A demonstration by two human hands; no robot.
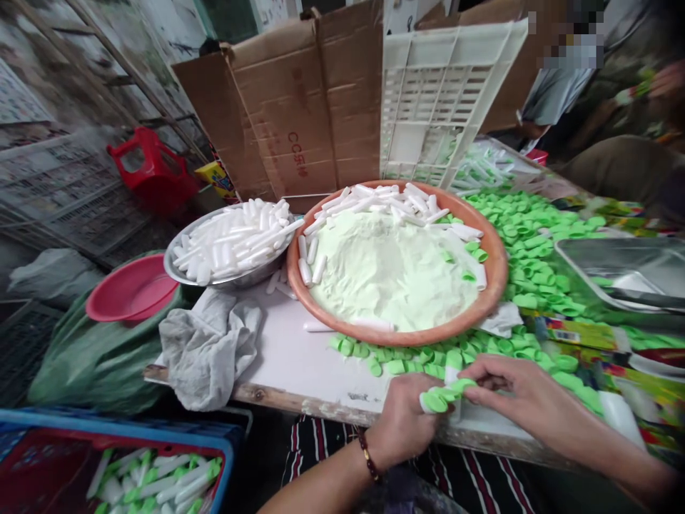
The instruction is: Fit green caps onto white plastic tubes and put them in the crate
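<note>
My left hand (404, 417), with a beaded bracelet at the wrist, is closed around white plastic tubes with green caps (439, 401) at the table's front edge; the fingers hide how many. My right hand (506, 389) reaches in from the right, thumb and fingertips pinched on a green cap (462, 386) at the tubes' ends. Just beyond both hands lie loose green caps (396, 367). Behind them stands a wide terracotta-coloured basin (495, 250) holding pale green powder (374, 260), with white tubes (374, 196) along its far side.
A metal bowl (172, 265) heaped with white tubes stands left of the basin. A grey cloth (208, 350) hangs over the table edge. At lower left, a blue crate (227, 457) contains capped tubes. A clear tray (594, 250) sits at right; another person (615, 153) sits beyond.
</note>
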